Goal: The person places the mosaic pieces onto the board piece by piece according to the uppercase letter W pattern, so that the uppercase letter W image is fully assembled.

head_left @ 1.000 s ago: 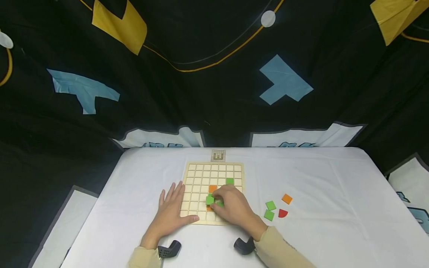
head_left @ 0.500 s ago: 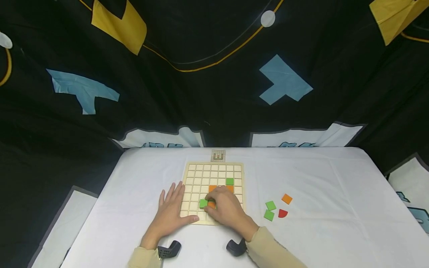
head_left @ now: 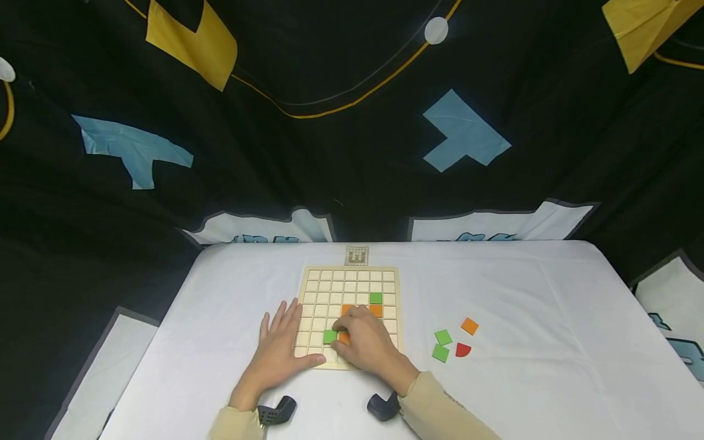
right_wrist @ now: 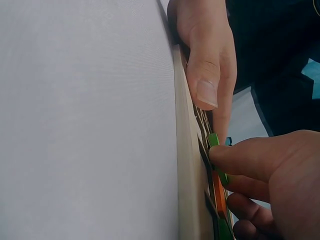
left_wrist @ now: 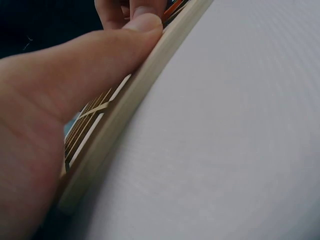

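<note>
A pale wooden grid board [head_left: 342,276] lies on the white-covered table. My left hand [head_left: 280,348] rests with spread, straight fingers along its left side, the thumb [left_wrist: 145,24] on the front edge. Between thumb and fingers, my right hand [head_left: 365,342] pinches a green square tile [head_left: 330,337] low over the grid; in the right wrist view the tile [right_wrist: 213,141] tilts, one end near an orange tile [right_wrist: 219,192]. More tiles sit in the grid: a green one [head_left: 376,297] with an orange one [head_left: 376,310] in front of it. My right hand hides part of the board.
Right of the board lie two loose green tiles [head_left: 443,337], an orange square [head_left: 470,326] and a red quarter-round piece [head_left: 463,349]. A small card with a grid pattern [head_left: 357,255] lies behind the board. A dark patterned curtain [head_left: 341,165] hangs beyond the table.
My right hand has moved left and slightly toward the front with the green tile, lowering it to the grid left of an orange tile. The left hand has stayed in place.
</note>
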{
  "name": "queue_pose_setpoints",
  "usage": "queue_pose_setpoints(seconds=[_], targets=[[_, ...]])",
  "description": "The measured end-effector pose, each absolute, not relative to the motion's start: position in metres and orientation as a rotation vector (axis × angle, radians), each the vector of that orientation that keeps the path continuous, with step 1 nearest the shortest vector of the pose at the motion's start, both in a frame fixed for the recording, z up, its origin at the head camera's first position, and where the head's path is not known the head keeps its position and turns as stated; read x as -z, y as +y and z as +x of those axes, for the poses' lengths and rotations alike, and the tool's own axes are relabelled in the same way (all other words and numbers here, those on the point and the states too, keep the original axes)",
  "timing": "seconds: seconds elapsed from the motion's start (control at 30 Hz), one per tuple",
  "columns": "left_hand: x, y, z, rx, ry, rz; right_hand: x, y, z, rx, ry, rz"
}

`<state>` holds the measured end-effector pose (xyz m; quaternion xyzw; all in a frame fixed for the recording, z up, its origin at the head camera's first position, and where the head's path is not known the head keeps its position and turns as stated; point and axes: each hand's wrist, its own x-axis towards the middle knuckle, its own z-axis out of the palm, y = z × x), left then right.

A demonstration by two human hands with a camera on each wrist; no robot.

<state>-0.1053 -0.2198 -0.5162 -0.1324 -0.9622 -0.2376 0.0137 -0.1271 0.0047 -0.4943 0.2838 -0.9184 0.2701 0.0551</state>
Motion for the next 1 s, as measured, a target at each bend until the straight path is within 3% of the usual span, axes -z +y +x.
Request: queue_pose_setpoints(seconds=[1.0], targets=[[0.5159, -0.2206, -0.1044, 0.736, -2.990, -0.426, 0.4946, 0.0066, -0.1275, -0.811, -2.829, 0.856]])
